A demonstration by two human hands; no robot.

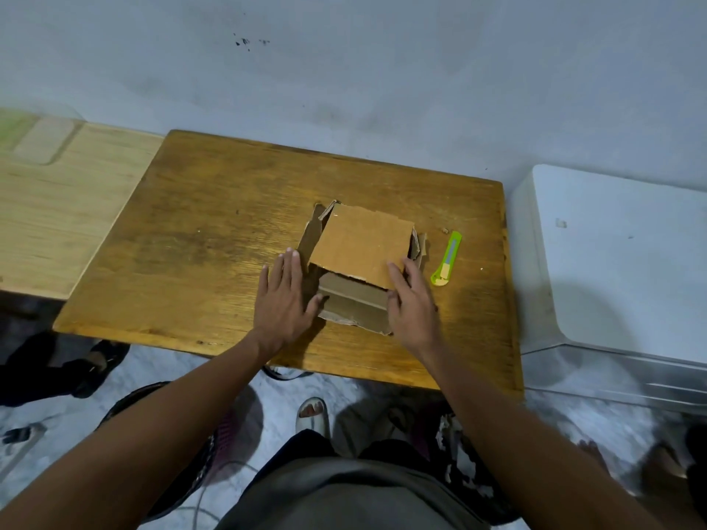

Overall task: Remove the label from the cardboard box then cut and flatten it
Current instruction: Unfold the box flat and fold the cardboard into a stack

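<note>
Two hands work at a partly collapsed cardboard box (359, 250) lying right of centre on the brown wooden tabletop (214, 239). The box's left wall is half hidden behind the left hand (285, 300), and its near lower flaps are torn and hard to read; no label can be made out. The left hand lies flat with straight fingers, grip apart, thumb touching the box's near left corner. The right hand (411, 304) covers the near right corner, its fingers resting over the raised top panel's edge, its thumb on the flap below. A green utility knife (447, 258) lies just right of the box, long axis running away from the person, tilted slightly right.
</note>
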